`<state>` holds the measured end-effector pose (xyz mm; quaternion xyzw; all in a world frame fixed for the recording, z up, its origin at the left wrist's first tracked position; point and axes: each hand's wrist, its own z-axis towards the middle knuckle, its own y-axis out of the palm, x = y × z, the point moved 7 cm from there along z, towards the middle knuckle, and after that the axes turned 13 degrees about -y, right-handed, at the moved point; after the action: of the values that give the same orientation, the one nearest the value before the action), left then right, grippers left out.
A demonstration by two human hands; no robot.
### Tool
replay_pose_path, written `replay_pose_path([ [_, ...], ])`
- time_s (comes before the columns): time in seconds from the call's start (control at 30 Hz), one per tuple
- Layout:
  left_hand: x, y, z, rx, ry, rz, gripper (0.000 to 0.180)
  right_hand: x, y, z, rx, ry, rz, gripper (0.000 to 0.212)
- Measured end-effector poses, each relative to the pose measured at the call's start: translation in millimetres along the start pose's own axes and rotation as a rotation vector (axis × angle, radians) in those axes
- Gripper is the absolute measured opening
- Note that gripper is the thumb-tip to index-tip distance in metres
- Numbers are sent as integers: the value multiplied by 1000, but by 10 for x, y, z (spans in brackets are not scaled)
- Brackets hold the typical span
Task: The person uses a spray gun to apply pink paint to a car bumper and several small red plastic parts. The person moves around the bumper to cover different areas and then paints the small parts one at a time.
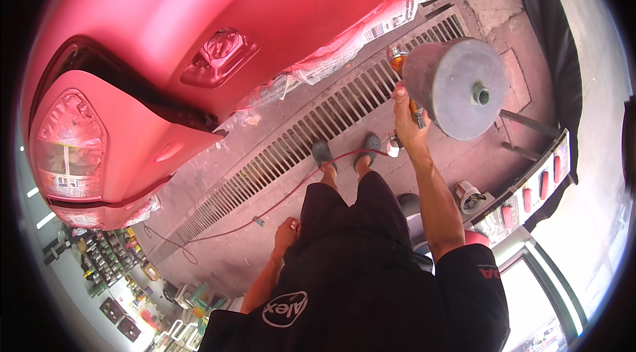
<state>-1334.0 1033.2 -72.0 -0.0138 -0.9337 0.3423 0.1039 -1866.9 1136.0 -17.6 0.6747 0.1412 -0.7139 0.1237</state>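
Note:
My right hand [405, 113] is wrapped round the handle of a spray gun [417, 113], held out ahead at the right. On top of the gun sits a large grey paint cup [457, 87] that hides part of the gun body. A thin red hose [298, 186] runs from the gun's lower end across the floor to the left. My left hand [286, 234] hangs beside my left thigh, its fingers curled in, with nothing visible in them. A red car body [265, 7] fills the upper left, apart from the gun. Its tail light [71, 146] is masked with newspaper and film.
A long floor grate [318, 113] runs diagonally under the car's edge, by my feet. At right stands a rack [556, 160] with small red painted parts, near a white can [469, 196]. Shelves of containers [106, 259] stand at the lower left. Dark sheeting [563, 54] edges the right wall.

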Motion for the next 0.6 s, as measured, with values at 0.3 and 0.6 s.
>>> replay_pose_path([
  [0.3, -76, 35, -12, 10, 2, -21, 22, 211, 182, -370, -319, -879, -636, 27],
  [0.6, -308, 185, -47, 3, -22, -79, 23, 186, -63, 108, 68, -55, 115, 29],
])
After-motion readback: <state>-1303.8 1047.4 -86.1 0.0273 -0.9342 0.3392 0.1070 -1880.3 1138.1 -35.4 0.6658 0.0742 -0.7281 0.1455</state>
